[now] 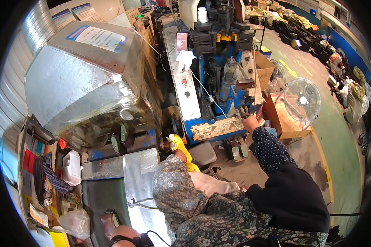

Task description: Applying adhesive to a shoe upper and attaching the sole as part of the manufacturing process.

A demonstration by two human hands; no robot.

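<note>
Right arm at full stretch, and the right hand (250, 123) was up against the dark metal fitting (244, 111) at the front of the blue machine (234, 98), its grip impossible to tell! Just above sat a reddish-brown piece (245, 84); the left hand's state couldn't be told.

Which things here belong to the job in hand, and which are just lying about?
In the job, judging by the hands:
yellow piece, at the left hand
blue-and-black machine, right hand at its front

Apparently just lying about:
white bottle
white cloth
striped cloth
clear plastic bag
</note>
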